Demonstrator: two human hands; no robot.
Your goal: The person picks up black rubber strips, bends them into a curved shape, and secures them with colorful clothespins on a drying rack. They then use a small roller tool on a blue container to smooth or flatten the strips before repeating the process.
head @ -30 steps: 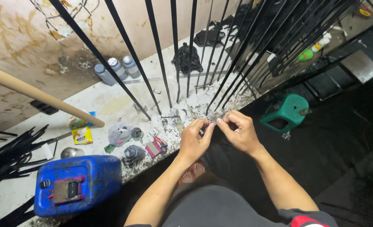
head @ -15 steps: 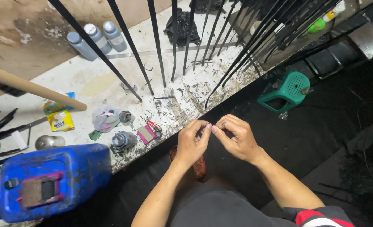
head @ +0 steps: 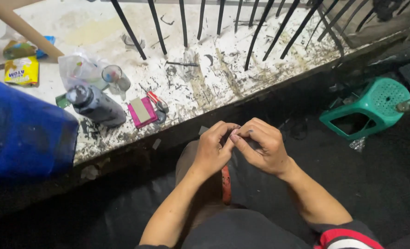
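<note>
One head-worn camera looks steeply down — close over both hands, workbench edge (head: pixel 168 133) just beyond.

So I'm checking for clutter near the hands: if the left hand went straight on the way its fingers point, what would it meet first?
The left hand points at the right hand, whose fingertips it already seems to touch.

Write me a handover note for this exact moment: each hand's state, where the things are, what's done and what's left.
Left hand and right hand: fingertips pinched together over the lap, below the workbench edge; whatever they pinch is too small to identify.
On the bench: dark bottle lying down, pink pad, small clear cup, black rods standing along it.
Green stool on the floor to the right.
Done or left: cannot tell from this view.
</note>
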